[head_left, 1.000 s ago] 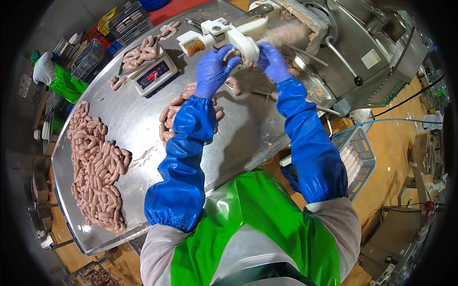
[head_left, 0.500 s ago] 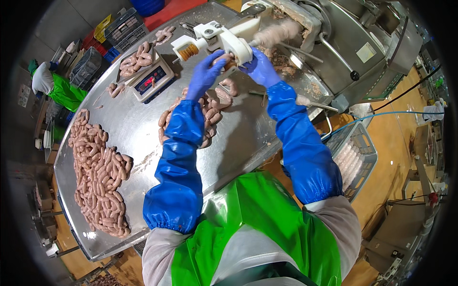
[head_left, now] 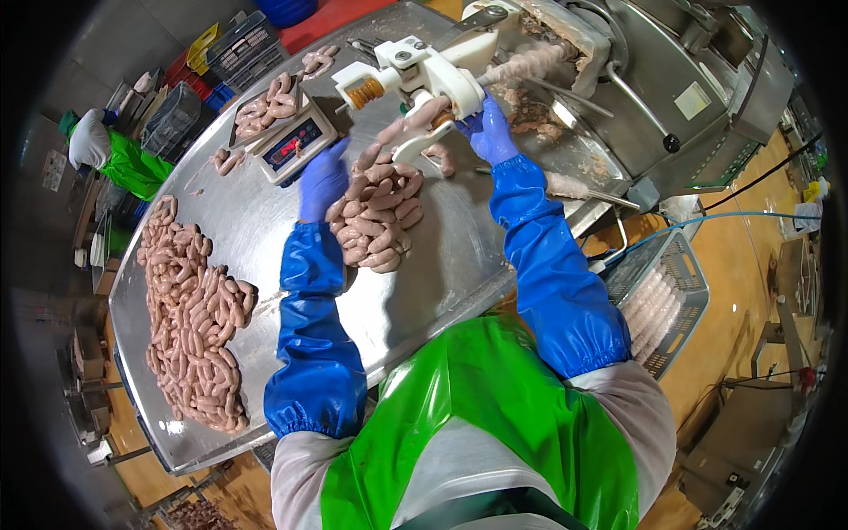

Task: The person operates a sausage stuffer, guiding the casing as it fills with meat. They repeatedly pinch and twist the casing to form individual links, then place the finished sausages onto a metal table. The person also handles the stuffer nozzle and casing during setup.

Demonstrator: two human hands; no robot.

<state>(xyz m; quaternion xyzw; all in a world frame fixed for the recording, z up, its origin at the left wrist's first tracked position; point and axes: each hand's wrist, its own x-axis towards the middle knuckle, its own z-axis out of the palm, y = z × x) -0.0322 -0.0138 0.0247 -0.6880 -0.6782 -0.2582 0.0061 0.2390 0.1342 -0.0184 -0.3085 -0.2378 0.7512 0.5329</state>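
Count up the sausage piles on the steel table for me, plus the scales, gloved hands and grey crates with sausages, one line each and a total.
Sausage piles on the table: 4, namely the large pile, the middle pile, the scale pile and the far pile
Scale: 1
Gloved hands: 2, left hand and right hand
Grey crate: 1
Total: 8

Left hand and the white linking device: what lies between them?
Head view: a pile of linked sausages fills the stretch between left hand and white linking device.
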